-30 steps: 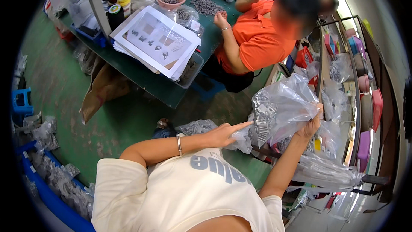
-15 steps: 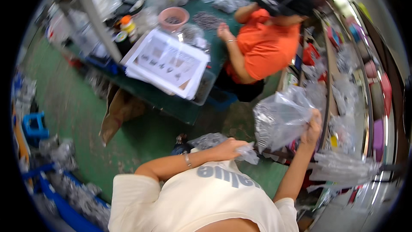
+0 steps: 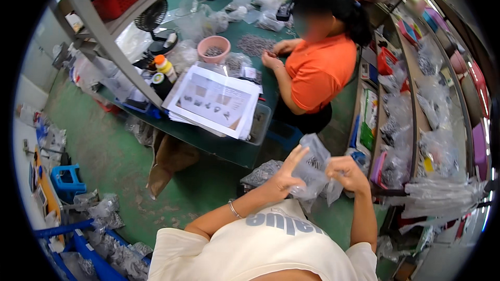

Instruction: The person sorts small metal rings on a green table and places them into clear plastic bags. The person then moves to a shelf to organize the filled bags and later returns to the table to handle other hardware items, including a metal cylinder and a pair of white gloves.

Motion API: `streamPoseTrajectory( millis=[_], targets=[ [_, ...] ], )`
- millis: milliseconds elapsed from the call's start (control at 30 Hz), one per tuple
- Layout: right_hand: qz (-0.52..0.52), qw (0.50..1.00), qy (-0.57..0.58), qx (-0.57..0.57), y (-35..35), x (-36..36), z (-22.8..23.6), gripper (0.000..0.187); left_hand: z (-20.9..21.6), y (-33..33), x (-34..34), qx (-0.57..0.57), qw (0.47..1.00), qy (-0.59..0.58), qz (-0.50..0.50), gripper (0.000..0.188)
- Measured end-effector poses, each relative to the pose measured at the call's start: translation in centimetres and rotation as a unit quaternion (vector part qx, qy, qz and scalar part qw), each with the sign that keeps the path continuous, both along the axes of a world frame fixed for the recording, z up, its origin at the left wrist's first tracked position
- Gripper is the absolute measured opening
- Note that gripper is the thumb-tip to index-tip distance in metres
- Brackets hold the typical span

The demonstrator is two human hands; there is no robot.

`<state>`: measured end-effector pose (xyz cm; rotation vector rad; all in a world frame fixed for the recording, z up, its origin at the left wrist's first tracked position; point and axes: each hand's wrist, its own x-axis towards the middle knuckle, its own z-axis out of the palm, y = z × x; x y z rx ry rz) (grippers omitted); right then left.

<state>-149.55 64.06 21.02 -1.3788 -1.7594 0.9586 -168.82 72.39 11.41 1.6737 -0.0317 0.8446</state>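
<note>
A clear plastic bag (image 3: 312,174) hangs in front of my chest, with some small grey pieces showing inside. My right hand (image 3: 348,173) has its fingers curled and closed on the bag's right edge. At the opposite side is my left hand (image 3: 287,178), its fingers stretched upward and the thumb apart, against the bag's left side. Just behind my left wrist sits another clear bag (image 3: 262,173) filled with grey pieces.
A co-worker in an orange shirt (image 3: 323,73) sits at the green table (image 3: 208,148), both hands by a pile of small grey parts (image 3: 255,45). Printed sheets (image 3: 213,99) and a pink bowl (image 3: 214,57) lie there. Shelves with bagged parts (image 3: 398,130) line the right; a blue stool (image 3: 68,182) stands left.
My right hand has brought the bag in from the right and lower, closer to my left hand. The left hand's fingers have spread. The co-worker's hands have come together.
</note>
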Motion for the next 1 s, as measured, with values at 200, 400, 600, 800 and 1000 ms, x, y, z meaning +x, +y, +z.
streamPoseTrajectory(
  millis=[200, 400, 600, 800, 1000],
  targets=[
    [0.148, 0.988, 0.006, -0.044, 3.8, -3.9, -0.9, 0.008, -3.4, -0.4, -2.3, 0.001, 0.991, 0.101, 0.086, 0.024],
    [0.224, 0.972, 0.043, -0.063, 7.4, -6.5, -1.7, 0.010, -3.1, -0.6, -5.4, -0.073, 0.966, 0.071, 0.237, 0.019],
    [0.310, 0.933, 0.127, -0.132, 10.4, -8.5, -3.1, 0.012, -0.9, -0.7, -9.3, -0.160, 0.947, 0.097, 0.262, 0.017],
    [0.168, 0.951, 0.197, -0.169, 15.8, -9.5, -3.2, 0.023, -2.3, -3.0, -13.2, -0.285, 0.902, 0.067, 0.318, 0.016],
    [-0.096, 0.972, 0.212, 0.016, 28.8, -13.0, -3.6, 0.028, -2.1, -4.9, -14.9, -0.312, 0.872, 0.082, 0.369, 0.017]
  ],
)
